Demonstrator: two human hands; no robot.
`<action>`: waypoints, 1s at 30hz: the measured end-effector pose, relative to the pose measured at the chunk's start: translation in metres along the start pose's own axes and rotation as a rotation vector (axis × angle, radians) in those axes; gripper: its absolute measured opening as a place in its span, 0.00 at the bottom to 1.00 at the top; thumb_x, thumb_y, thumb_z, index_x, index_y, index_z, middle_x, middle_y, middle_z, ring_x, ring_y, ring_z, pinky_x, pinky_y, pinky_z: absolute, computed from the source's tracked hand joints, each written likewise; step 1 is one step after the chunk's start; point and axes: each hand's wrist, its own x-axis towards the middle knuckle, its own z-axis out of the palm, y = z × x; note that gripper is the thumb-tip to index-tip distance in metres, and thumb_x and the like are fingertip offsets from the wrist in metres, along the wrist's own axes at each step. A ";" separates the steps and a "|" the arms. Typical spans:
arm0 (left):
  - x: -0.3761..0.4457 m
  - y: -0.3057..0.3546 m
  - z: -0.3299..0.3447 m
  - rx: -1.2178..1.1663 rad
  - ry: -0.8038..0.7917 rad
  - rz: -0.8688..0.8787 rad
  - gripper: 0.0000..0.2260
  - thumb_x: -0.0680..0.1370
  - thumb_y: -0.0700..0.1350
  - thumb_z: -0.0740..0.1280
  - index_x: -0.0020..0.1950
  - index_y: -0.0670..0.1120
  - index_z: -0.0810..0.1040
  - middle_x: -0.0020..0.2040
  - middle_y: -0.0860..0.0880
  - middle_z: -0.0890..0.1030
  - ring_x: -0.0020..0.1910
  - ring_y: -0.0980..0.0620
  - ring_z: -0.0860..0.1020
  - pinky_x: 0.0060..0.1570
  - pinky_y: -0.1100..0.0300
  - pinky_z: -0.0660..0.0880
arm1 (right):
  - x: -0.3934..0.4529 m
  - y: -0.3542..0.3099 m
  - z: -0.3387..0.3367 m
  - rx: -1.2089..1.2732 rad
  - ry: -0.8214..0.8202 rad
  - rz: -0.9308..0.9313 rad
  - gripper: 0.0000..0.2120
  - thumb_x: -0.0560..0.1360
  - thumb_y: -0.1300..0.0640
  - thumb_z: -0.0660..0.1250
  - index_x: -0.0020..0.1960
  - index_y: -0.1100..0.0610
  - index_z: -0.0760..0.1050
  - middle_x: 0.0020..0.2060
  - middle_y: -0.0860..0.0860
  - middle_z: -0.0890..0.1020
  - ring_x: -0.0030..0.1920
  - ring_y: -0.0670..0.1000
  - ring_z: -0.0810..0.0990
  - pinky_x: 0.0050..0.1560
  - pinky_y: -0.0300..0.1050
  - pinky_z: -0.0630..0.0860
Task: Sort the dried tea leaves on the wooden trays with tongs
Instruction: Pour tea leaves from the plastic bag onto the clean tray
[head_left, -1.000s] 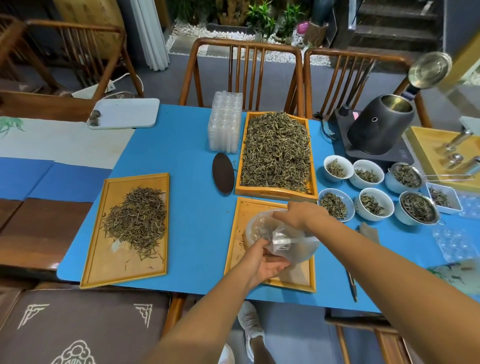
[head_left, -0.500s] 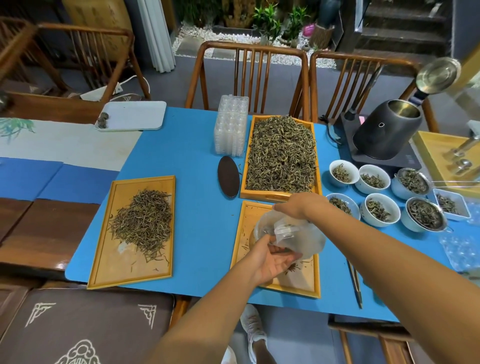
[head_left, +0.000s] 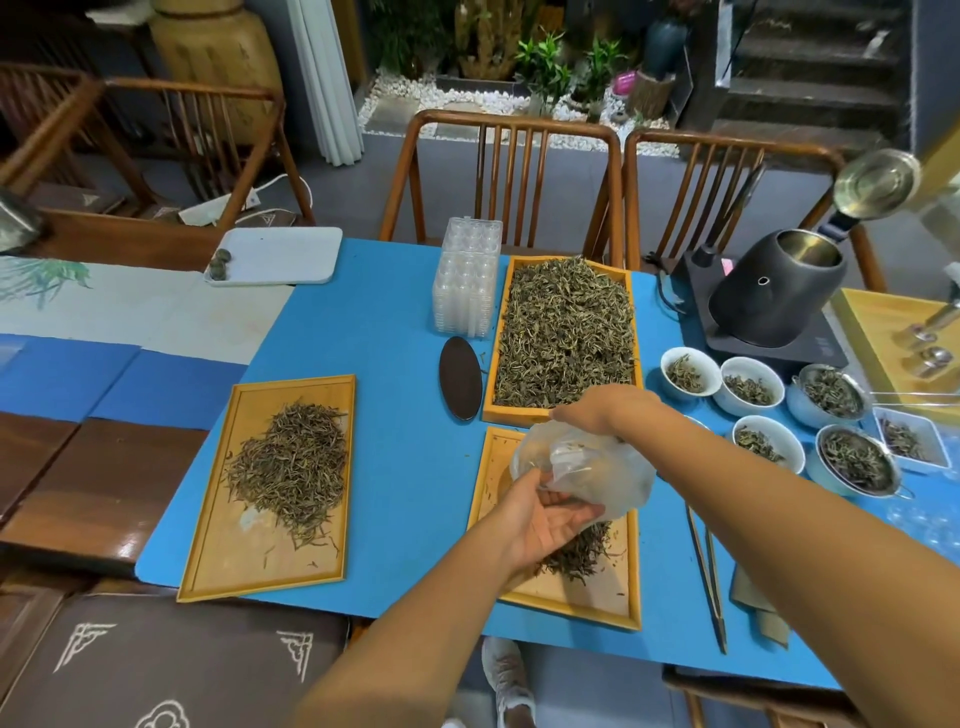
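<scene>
A clear plastic bag (head_left: 597, 475) hangs over the near wooden tray (head_left: 566, 597), tipped mouth-down. My left hand (head_left: 545, 522) grips its lower edge and my right hand (head_left: 597, 410) pinches its top. A small pile of dried tea leaves (head_left: 579, 553) lies on that tray under the bag. A left wooden tray (head_left: 208, 545) carries a loose heap of leaves (head_left: 291, 465). A far tray (head_left: 566, 332) is full of leaves. Metal tongs (head_left: 709, 577) lie on the blue mat, right of the near tray, untouched.
Several white cups (head_left: 750, 387) and strainers (head_left: 852, 460) with leaves sit at right, behind them a black kettle (head_left: 779, 291) with its lid up. A stack of clear blister trays (head_left: 465, 283) and a dark oval scoop (head_left: 460, 376) stand mid-table. Wooden chairs (head_left: 498, 176) line the far edge.
Both hands have tipped the bag over the near tray, and a pile of leaves has appeared on the tray beneath it. The view has shifted slightly.
</scene>
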 end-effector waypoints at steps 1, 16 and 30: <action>0.001 0.002 0.001 0.013 0.010 0.009 0.13 0.82 0.49 0.56 0.53 0.39 0.71 0.35 0.38 0.85 0.34 0.42 0.84 0.21 0.63 0.76 | 0.001 0.001 -0.001 -0.003 -0.003 -0.005 0.31 0.74 0.34 0.52 0.63 0.55 0.72 0.64 0.54 0.75 0.60 0.58 0.75 0.57 0.51 0.71; 0.011 0.076 0.000 0.565 0.324 0.307 0.09 0.81 0.47 0.57 0.56 0.44 0.72 0.47 0.45 0.79 0.43 0.47 0.80 0.42 0.54 0.79 | 0.032 0.004 -0.025 0.373 -0.018 -0.271 0.15 0.77 0.46 0.56 0.52 0.58 0.69 0.43 0.54 0.73 0.37 0.51 0.69 0.36 0.44 0.66; 0.028 0.181 -0.026 0.642 0.578 0.711 0.13 0.78 0.40 0.62 0.62 0.40 0.73 0.58 0.42 0.76 0.51 0.49 0.76 0.44 0.60 0.75 | 0.083 -0.050 -0.006 0.980 0.075 -0.504 0.12 0.70 0.59 0.71 0.41 0.56 0.67 0.37 0.53 0.72 0.40 0.51 0.70 0.42 0.45 0.67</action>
